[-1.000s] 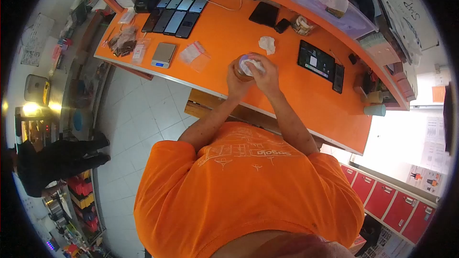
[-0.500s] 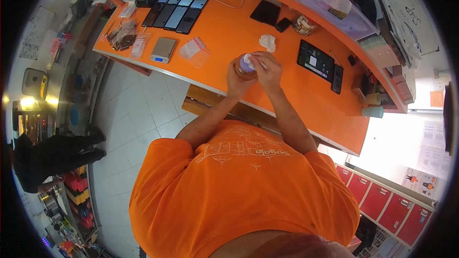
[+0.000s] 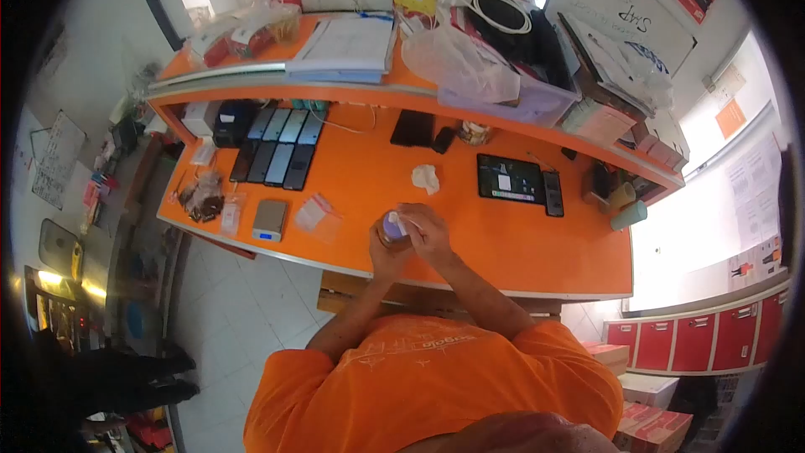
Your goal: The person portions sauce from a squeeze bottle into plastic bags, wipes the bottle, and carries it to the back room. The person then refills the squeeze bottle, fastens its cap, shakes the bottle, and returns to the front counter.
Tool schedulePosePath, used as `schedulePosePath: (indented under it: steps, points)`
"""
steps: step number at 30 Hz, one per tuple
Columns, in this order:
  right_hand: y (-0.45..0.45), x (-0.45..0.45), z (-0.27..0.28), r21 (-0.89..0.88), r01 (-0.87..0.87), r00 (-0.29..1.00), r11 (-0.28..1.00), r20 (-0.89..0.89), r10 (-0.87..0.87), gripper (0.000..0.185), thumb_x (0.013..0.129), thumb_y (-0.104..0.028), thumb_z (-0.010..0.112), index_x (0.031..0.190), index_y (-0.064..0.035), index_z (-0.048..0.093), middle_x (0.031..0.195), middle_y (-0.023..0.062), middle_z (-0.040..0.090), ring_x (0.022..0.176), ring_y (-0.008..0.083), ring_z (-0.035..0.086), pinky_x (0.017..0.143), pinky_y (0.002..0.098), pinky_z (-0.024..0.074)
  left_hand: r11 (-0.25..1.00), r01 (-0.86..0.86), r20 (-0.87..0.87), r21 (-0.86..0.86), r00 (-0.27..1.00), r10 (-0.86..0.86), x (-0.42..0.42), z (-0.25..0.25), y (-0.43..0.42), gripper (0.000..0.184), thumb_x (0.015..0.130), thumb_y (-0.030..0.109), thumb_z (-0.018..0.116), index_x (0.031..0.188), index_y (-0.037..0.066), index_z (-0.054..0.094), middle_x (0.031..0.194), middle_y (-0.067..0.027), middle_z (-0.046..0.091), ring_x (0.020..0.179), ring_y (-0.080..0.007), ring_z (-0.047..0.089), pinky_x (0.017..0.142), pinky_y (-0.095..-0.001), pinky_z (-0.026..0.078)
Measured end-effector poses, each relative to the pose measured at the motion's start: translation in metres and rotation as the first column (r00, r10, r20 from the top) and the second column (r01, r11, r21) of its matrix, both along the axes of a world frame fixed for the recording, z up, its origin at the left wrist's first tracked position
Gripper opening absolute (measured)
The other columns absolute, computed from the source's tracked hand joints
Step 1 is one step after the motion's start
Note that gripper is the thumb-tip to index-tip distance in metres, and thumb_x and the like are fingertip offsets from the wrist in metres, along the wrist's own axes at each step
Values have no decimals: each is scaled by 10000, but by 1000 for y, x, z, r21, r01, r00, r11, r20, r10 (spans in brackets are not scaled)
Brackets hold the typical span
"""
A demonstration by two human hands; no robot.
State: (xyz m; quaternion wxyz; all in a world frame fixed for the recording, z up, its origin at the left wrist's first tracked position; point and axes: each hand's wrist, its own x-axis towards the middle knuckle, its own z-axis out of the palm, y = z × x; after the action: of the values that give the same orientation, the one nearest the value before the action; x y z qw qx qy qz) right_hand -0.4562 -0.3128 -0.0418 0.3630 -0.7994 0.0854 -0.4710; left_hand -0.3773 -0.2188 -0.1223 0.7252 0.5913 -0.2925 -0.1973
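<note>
My left hand (image 3: pixel 385 257) is wrapped around a small jar with a purple lid (image 3: pixel 391 229), held up over the front edge of the orange desk (image 3: pixel 511 256). My right hand (image 3: pixel 429 233) pinches a crumpled white tissue (image 3: pixel 397 218) against the lid's top. A second crumpled white tissue (image 3: pixel 425 178) lies on the desk just beyond the hands. Left of the jar are clear plastic zip bags (image 3: pixel 315 215) and a small digital scale (image 3: pixel 270 219).
Several phones (image 3: pixel 277 164) lie in rows at the back left. A tablet (image 3: pixel 509 178) and a dark handset (image 3: pixel 553 194) are on the right, near a green cup (image 3: pixel 629 216). An orange shelf (image 3: pixel 352 94) overhangs the back. Another person's dark-clothed legs (image 3: pixel 134 373) show at lower left.
The view has tilted up, so the shelf top and wall now show. Both hands keep their hold on the jar and tissue, with little visible change between them.
</note>
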Motion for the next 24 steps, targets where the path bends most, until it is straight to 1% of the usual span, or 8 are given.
schedulePosePath:
  steps: [3,6,15,17,20,21,23,24]
  points:
    - [12,11,26,355,32,996,934,70,-61,195,932,35,668,1116,-8,714,1147,122,727,1095,253,699,899,363,587,999,-4,17,-37,1000,5,3,-4,-1,886,709,158,953,1379,-1,396,1322,-157,568,1213,-231,585,1014,-383,498]
    - [11,16,32,624,-88,996,777,34,85,174,956,-2,657,1122,7,710,1142,106,724,1078,210,697,902,339,575,999,-35,33,21,999,34,-2,-10,5,891,706,159,953,1387,0,401,1319,-155,565,1208,-232,585,1008,-380,499]
    - [9,-3,9,125,-163,985,979,-41,170,192,921,-49,712,1107,-5,725,1120,138,730,1041,293,717,905,341,576,990,92,145,-103,986,-76,11,-41,-5,771,789,83,859,1403,14,397,1283,-116,558,1176,-214,580,996,-364,494]
    - [9,-8,4,15,-92,996,996,7,92,201,915,-70,725,1112,-31,735,1169,119,719,1079,287,702,969,375,554,986,143,98,-89,986,-134,3,-19,1,739,816,69,829,1409,20,390,1277,-108,551,1175,-201,571,1000,-363,489]
    - [-3,-11,-17,-240,-2,1000,971,12,5,307,894,-164,760,1186,-81,716,1269,68,693,1219,291,626,1055,437,497,987,146,218,-67,967,-128,-2,-11,2,706,857,73,787,1429,26,374,1297,-103,536,1208,-192,547,1029,-358,474]
    - [-4,-10,-24,-335,19,1000,942,3,-19,361,884,-205,775,1222,-100,705,1307,48,682,1280,294,591,1082,460,474,986,168,164,13,972,-168,0,-15,6,694,868,80,784,1432,27,382,1331,-108,525,1229,-199,539,1035,-358,471]
    - [0,-15,-18,-208,3,998,978,-58,-15,464,836,-225,817,1268,-118,684,1398,99,598,1359,319,508,1122,480,437,965,206,54,161,975,-217,15,-37,7,671,888,94,777,1438,31,398,1400,-118,502,1270,-214,524,1046,-359,464]
    - [2,-17,-16,-142,-11,996,990,-88,-1,518,812,-235,838,1292,-127,674,1444,124,557,1399,331,467,1142,490,419,970,244,-143,15,960,-239,20,-50,5,664,889,86,767,1438,27,397,1366,-119,529,1239,-208,545,1034,-353,475]
